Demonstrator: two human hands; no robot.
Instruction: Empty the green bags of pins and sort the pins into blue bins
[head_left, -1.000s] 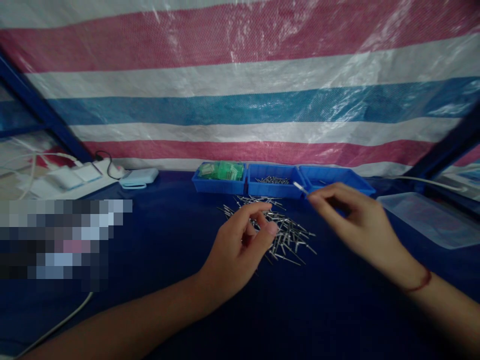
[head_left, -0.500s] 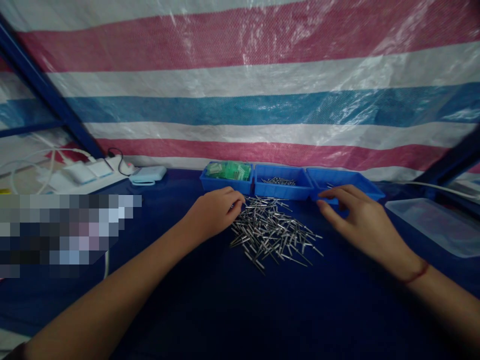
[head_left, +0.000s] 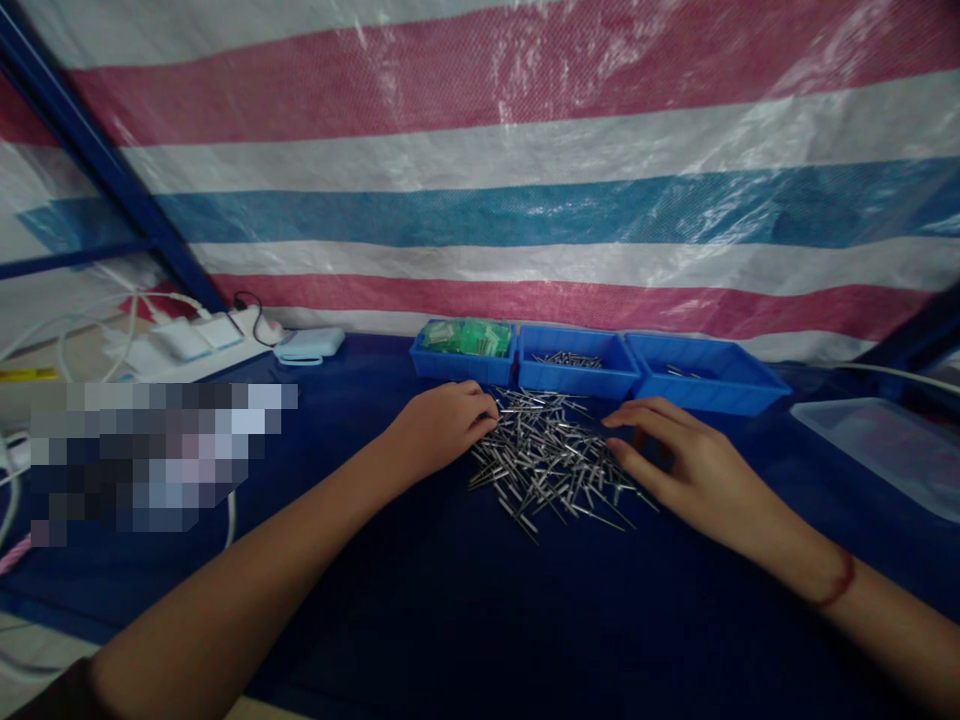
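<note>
A loose pile of silver blind rivets (head_left: pixel 555 460) lies on the dark blue tabletop. At the pile's upper left edge, my left hand (head_left: pixel 446 425) has its fingers curled together; whether a rivet is between the fingertips is hidden. My right hand (head_left: pixel 679 465) hovers by the pile's right side, thumb and fingers apart, with nothing visible between them. Behind the pile, three blue bins stand in a row. The left bin (head_left: pixel 461 366) has green packets, the middle bin (head_left: pixel 577 380) several rivets, and the right bin (head_left: pixel 712 390) a few.
A translucent plastic lid (head_left: pixel 885 450) lies at the right. On the left are a white power strip (head_left: pixel 202 345) with cables, a light blue case (head_left: pixel 309 345) and a blurred-out object (head_left: pixel 187 450). A striped tarp (head_left: pixel 480 215) hangs behind the table.
My right hand has moved left from in front of the right bin to the pile's right edge. My left hand stays at the pile. The view has shifted slightly.
</note>
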